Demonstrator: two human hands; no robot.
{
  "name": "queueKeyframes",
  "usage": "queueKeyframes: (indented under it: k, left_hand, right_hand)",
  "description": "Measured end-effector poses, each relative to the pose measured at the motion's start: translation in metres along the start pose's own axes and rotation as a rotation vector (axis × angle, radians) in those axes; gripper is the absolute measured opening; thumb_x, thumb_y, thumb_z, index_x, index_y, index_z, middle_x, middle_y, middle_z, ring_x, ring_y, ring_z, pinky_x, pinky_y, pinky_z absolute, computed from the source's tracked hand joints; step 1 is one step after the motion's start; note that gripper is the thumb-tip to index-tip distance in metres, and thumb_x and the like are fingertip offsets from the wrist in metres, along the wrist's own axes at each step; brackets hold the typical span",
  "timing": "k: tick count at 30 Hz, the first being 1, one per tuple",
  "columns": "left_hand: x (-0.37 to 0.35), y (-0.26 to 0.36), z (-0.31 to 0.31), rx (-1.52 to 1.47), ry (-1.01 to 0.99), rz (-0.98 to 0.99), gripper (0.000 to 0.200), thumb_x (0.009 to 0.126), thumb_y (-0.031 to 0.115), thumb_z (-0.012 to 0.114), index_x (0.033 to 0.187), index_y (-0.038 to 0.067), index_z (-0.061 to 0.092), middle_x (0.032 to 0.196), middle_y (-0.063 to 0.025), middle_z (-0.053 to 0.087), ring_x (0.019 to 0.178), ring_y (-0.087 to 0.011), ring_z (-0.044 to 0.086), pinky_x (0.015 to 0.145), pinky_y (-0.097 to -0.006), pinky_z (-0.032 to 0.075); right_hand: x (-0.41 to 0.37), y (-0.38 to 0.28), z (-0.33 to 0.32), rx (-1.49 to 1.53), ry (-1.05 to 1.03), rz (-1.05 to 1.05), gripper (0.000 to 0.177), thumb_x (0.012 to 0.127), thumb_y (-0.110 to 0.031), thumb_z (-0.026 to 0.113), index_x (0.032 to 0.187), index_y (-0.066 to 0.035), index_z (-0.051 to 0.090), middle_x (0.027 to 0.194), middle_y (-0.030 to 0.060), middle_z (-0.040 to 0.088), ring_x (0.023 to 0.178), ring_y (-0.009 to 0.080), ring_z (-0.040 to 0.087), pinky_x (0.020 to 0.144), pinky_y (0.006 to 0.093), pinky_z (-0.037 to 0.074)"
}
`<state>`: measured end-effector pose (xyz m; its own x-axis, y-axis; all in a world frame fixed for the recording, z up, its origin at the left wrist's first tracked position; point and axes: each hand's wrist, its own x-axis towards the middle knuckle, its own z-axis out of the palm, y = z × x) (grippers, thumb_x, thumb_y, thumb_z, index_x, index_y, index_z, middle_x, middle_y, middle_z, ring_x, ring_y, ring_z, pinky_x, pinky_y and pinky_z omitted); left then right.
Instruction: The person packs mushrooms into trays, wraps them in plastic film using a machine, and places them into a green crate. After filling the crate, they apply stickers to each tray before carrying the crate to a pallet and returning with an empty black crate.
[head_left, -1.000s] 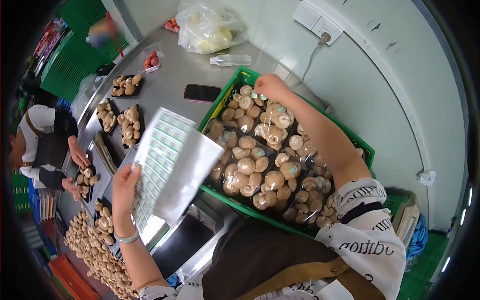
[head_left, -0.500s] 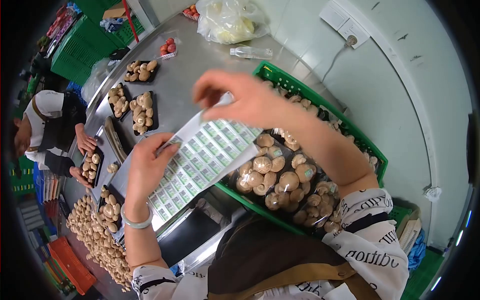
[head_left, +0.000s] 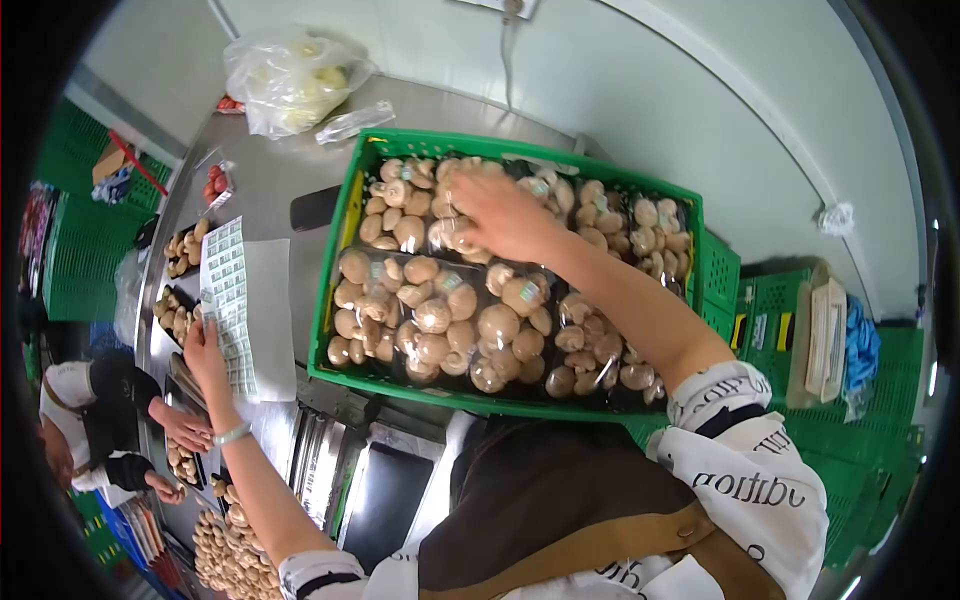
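My left hand (head_left: pixel 206 362) pinches the lower left edge of a sheet of green-and-white stickers (head_left: pixel 232 300). The sheet lies over a blank white backing sheet (head_left: pixel 272 325) on the metal table. My right hand (head_left: pixel 505 215) reaches over a green crate (head_left: pixel 440 400) and touches, or hovers just above, a film-wrapped mushroom pack in the back row. Its fingertips are blurred and partly hidden, so a sticker in them cannot be made out. Several wrapped mushroom packs (head_left: pixel 432 318) fill the crate in two rows, and some carry a small label.
Open mushroom trays (head_left: pixel 182 250) and a heap of loose mushrooms (head_left: pixel 232 555) are at the left. A co-worker's hands (head_left: pixel 180 425) are by a tray there. A plastic bag (head_left: pixel 290 80), a bottle (head_left: pixel 355 122) and a dark flat object (head_left: pixel 315 208) are behind.
The view has turned toward the crate. The sticker sheet has gone from being held up between both hands to lying on the table. My right hand has moved from the sheet to the packs.
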<state>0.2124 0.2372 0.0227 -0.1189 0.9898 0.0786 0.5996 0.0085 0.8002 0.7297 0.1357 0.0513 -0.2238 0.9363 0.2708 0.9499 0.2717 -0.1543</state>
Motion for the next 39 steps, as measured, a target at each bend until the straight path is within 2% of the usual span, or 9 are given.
queueKeyframes:
  k: [4,5,7,11,16,22,25,31,39]
  left_hand:
    - [0.023,-0.053,0.042,0.417,0.012,0.043,0.036,0.094,0.019,0.054,0.125,0.0,0.054,0.1,-0.023,0.064,0.09,-0.0385,0.061,0.082,-0.0425,0.046]
    - [0.025,-0.048,0.05,0.576,0.163,0.361,0.042,0.094,0.02,0.054,0.133,0.003,0.05,0.112,-0.0218,0.062,0.098,-0.0371,0.06,0.086,-0.0412,0.046]
    - [-0.009,0.042,0.069,0.462,0.177,0.28,0.043,0.095,0.02,0.055,0.135,0.004,0.048,0.122,-0.021,0.058,0.108,-0.0355,0.057,0.092,-0.0399,0.044]
    - [-0.043,0.088,0.139,0.173,-0.14,0.281,0.048,0.096,0.027,0.055,0.135,0.0,0.046,0.135,-0.0213,0.051,0.121,-0.0347,0.052,0.099,-0.0388,0.041]
    - [-0.072,0.111,0.172,0.295,-0.254,0.204,0.048,0.096,0.032,0.054,0.127,-0.004,0.053,0.119,-0.0203,0.061,0.106,-0.0299,0.059,0.093,-0.0375,0.044]
    - [-0.021,0.037,0.181,0.055,-0.27,0.283,0.038,0.098,0.02,0.049,0.124,-0.008,0.052,0.122,-0.0178,0.058,0.099,-0.0218,0.058,0.086,-0.0315,0.048]
    - [-0.031,0.08,0.246,-0.139,-0.515,0.119,0.036,0.097,0.019,0.049,0.123,-0.005,0.053,0.114,-0.0171,0.06,0.092,-0.0247,0.06,0.079,-0.0331,0.05]
    - [-0.167,0.216,0.371,-0.118,-0.909,0.284,0.032,0.097,0.019,0.05,0.119,-0.003,0.054,0.107,-0.0138,0.058,0.087,-0.022,0.057,0.075,-0.0316,0.047]
    - [-0.274,0.28,0.389,-0.143,-1.264,0.385,0.026,0.096,0.02,0.051,0.113,0.0,0.056,0.097,-0.0096,0.055,0.079,-0.0184,0.054,0.069,-0.0296,0.044]
  right_hand:
    - [-0.012,-0.007,0.004,0.064,-0.146,-0.041,0.069,0.092,-0.04,0.055,0.142,0.002,0.032,0.148,0.019,0.03,0.14,0.0325,0.025,0.115,0.0436,0.022]
    - [-0.013,-0.011,-0.016,0.089,-0.148,-0.001,0.069,0.092,-0.04,0.055,0.142,0.002,0.032,0.149,0.0193,0.028,0.141,0.0325,0.024,0.116,0.0436,0.021]
    - [-0.034,-0.021,-0.04,-0.028,-0.005,-0.043,0.073,0.092,-0.045,0.052,0.144,0.001,0.029,0.152,0.0184,0.025,0.141,0.0306,0.023,0.115,0.0449,0.022]
    - [-0.11,-0.047,-0.007,0.223,-0.323,-0.149,0.077,0.086,-0.043,0.062,0.144,-0.001,0.033,0.149,0.0182,0.032,0.141,0.0306,0.026,0.114,0.0454,0.023]
    - [-0.121,-0.032,-0.082,0.372,0.089,-0.131,0.071,0.084,-0.037,0.065,0.139,-0.002,0.038,0.143,0.0195,0.038,0.133,0.0342,0.036,0.108,0.047,0.031]
    - [-0.27,0.046,-0.147,0.123,0.528,0.832,0.049,0.077,-0.028,0.069,0.114,0.0,0.053,0.118,0.0211,0.051,0.116,0.0381,0.046,0.096,0.0452,0.041]
    - [-0.306,0.026,-0.137,0.506,0.145,1.278,0.044,0.085,-0.036,0.057,0.112,-0.002,0.051,0.103,0.0245,0.062,0.095,0.0391,0.061,0.079,0.0476,0.049]
    - [-0.3,0.02,-0.087,0.332,0.397,1.347,0.042,0.085,-0.036,0.057,0.108,-0.001,0.054,0.093,0.0207,0.064,0.087,0.0397,0.063,0.074,0.0478,0.051]
    - [-0.331,0.045,-0.044,0.33,0.489,1.306,0.039,0.084,-0.039,0.057,0.091,-0.002,0.065,0.093,0.0204,0.064,0.091,0.0388,0.061,0.078,0.0483,0.049]
